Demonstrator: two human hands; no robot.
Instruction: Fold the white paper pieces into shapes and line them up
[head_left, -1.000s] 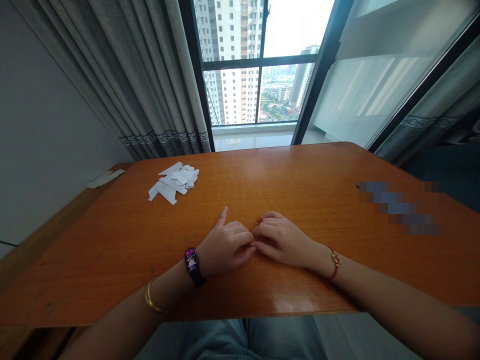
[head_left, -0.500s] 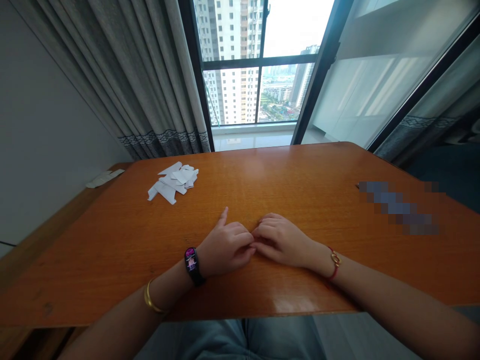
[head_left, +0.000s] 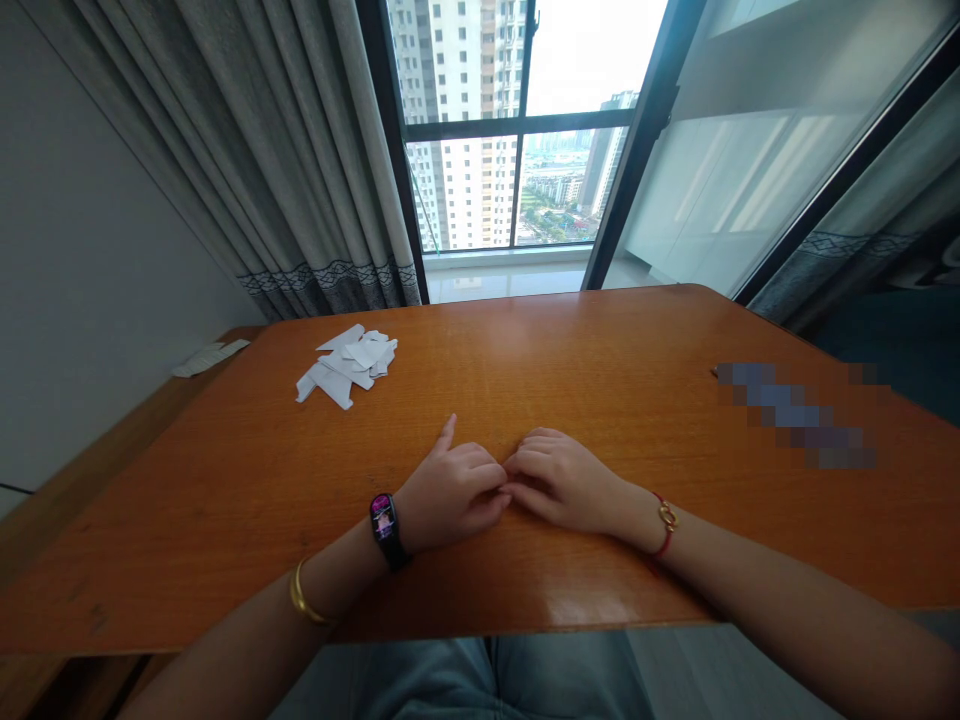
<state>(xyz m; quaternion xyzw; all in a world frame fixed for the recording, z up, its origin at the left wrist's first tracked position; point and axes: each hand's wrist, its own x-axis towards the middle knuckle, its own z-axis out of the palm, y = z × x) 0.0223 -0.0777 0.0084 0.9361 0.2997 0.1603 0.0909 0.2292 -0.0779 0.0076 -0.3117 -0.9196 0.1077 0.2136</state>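
Observation:
My left hand (head_left: 454, 492) rests on the orange-brown wooden table (head_left: 585, 370), its little finger pointing away and the other fingers curled in. Its fingertips touch those of my right hand (head_left: 566, 482), which lies palm down with bent fingers. Nothing shows between the two hands. A black smart band (head_left: 385, 530) and a gold bangle (head_left: 301, 595) are on the left wrist and forearm. Round the right wrist runs a red cord bracelet (head_left: 667, 520). Beyond my left hand lies a loose pile of torn white paper (head_left: 350, 365).
A blurred patch (head_left: 795, 412) hides something on the table's right side. More pale paper (head_left: 210, 357) lies on a ledge at the left. Behind the table are a grey curtain (head_left: 300, 150) and a window (head_left: 517, 127).

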